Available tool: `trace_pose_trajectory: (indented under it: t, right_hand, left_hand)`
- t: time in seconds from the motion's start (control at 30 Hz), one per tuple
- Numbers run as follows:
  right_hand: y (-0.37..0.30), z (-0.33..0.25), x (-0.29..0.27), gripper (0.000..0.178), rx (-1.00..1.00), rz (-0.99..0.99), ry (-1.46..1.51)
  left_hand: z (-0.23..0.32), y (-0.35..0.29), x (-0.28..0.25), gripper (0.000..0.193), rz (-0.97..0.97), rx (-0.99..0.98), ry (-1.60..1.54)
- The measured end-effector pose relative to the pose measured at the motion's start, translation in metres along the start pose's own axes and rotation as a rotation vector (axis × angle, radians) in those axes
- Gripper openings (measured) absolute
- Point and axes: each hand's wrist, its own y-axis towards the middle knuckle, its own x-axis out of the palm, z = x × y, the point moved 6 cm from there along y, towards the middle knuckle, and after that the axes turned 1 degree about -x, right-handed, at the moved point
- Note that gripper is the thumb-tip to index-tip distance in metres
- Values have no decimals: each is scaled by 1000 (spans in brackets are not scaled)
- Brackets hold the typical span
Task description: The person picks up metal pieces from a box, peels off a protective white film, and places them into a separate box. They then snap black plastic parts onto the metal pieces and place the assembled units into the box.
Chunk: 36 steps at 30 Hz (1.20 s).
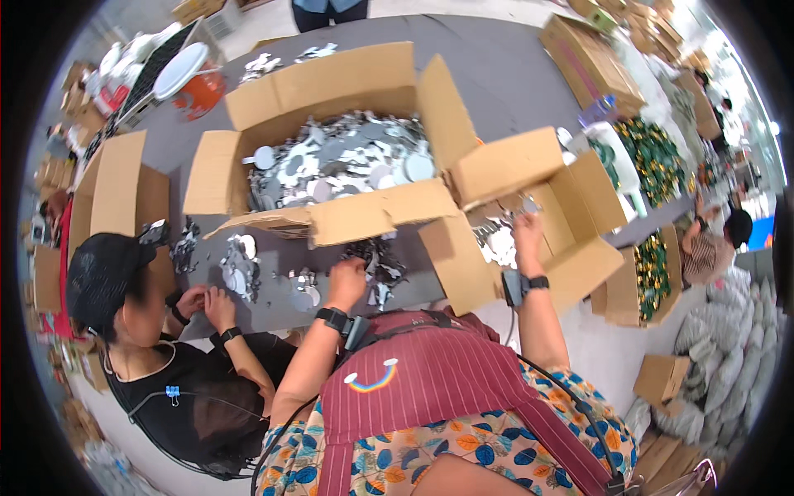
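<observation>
My left hand (347,283) is on the grey table at the edge of a pile of dark, shiny film scraps (382,271). Its fingers are closed, and what they hold, if anything, is hidden. Over the smaller open carton (571,202), my right hand (528,238) pinches a small grey disc (531,205). White and silvery flat pieces (496,241) lie inside that carton, just left of the hand. Straight ahead stands a large open carton (322,78) filled with silvery and grey flat pieces (347,161), many of them round.
At my left a co-worker in a black cap (106,277) works with both hands by a pile of grey discs (240,269). An orange-red bucket (198,95) stands at the far left. Cartons of green and gold pieces (653,277) are at the right.
</observation>
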Motion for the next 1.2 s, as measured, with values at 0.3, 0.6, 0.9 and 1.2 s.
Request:
trace_pose_trajectory:
  t: [0.3,0.6,0.9,1.2]
  right_hand:
    - [-142,-315,230,11,-876,-1088,-218]
    - [-137,-219,337,10,-932,-1487,-928]
    - [-139,-238,318,14,-936,-1316,-689]
    - [-131,-197,330,12,-919,-1313,-883]
  left_hand:
    - [7,-11,-23,37,-222,-78,14]
    - [41,-36,-91,23,-124,129,-380]
    - [80,-36,-128,18,26,256,-617]
    - [121,-57,-118,16,15,371,-679]
